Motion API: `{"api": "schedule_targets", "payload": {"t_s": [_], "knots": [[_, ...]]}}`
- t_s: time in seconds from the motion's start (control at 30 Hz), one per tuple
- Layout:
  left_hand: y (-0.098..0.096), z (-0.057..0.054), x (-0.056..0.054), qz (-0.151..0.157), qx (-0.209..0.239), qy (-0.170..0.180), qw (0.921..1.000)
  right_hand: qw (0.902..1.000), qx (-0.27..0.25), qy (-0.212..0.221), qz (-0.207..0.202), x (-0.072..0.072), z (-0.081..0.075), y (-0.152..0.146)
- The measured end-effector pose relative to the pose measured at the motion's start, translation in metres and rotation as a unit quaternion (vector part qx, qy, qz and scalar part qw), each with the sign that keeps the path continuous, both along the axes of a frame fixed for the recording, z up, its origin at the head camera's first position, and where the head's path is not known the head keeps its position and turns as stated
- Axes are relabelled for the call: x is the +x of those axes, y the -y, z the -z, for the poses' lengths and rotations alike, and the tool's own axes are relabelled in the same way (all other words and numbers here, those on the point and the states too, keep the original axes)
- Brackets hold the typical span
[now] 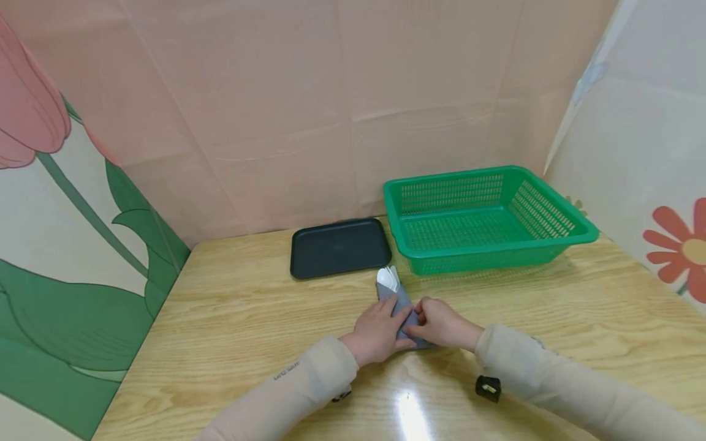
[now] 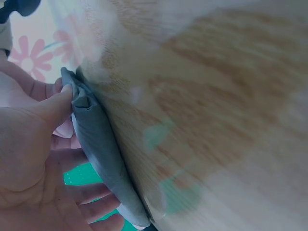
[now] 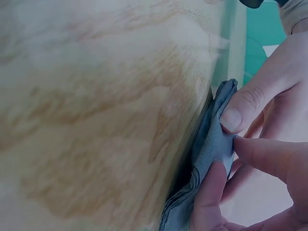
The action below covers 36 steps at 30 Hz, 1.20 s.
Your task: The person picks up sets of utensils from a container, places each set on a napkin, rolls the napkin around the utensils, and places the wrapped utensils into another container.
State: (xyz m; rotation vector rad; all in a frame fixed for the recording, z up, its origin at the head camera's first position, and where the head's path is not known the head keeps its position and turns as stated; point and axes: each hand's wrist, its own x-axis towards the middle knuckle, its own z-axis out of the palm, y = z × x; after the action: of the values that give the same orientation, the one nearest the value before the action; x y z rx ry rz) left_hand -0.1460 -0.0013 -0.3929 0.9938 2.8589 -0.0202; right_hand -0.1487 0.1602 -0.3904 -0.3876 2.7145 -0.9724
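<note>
A grey cloth napkin [image 1: 390, 292] lies on the table, folded into a narrow wrap. From its far end stick out a white spoon [image 1: 385, 279] and the tip of another pale utensil beside it, whose kind is hidden. My left hand [image 1: 377, 331] rests on the wrap, fingers extended over its left side and thumb pressing near the close end. At the right edge, my right hand [image 1: 444, 324] pinches a part of the napkin between thumb and fingers. In the right wrist view, layered folds of the napkin [image 3: 204, 156] show between both hands.
Beyond the wrap lies a black tray [image 1: 341, 248]. A green perforated basket [image 1: 496, 257] stands at the back right, close to the tray. The wooden table [image 1: 237, 331] meets a pink-covered wall [image 1: 276, 122] at the back.
</note>
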Motion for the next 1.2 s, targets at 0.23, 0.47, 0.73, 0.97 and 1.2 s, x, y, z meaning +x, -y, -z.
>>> {"api": "schedule_targets", "payload": {"t_s": [0.23, 0.47, 0.73, 0.97, 1.2], "knots": [[-0.0002, 0.0006, 0.0000, 0.004, -0.002, -0.007, 1.0000, 1.0000, 0.005, -0.002, -0.003, -0.0018, 0.0010, -0.0006], [-0.0002, -0.0004, 0.0009, 0.005, -0.004, -0.008, 0.9999, 0.9999, 0.013, 0.006, 0.000, -0.0017, 0.0012, -0.0013], [-0.0002, -0.0020, 0.0020, 0.009, -0.003, -0.011, 0.9999, 0.9998, 0.007, 0.018, -0.007, -0.0022, 0.0022, -0.0025], [0.0000, -0.0008, -0.0007, 0.005, 0.021, 0.005, 0.9997, 0.9998, 0.011, 0.018, -0.007, -0.0021, 0.0010, -0.0034], [0.0073, 0.0000, -0.0071, -0.042, 0.149, 0.057, 0.9863, 0.9997, 0.016, 0.012, -0.011, -0.0025, 0.0011, -0.0031]]}}
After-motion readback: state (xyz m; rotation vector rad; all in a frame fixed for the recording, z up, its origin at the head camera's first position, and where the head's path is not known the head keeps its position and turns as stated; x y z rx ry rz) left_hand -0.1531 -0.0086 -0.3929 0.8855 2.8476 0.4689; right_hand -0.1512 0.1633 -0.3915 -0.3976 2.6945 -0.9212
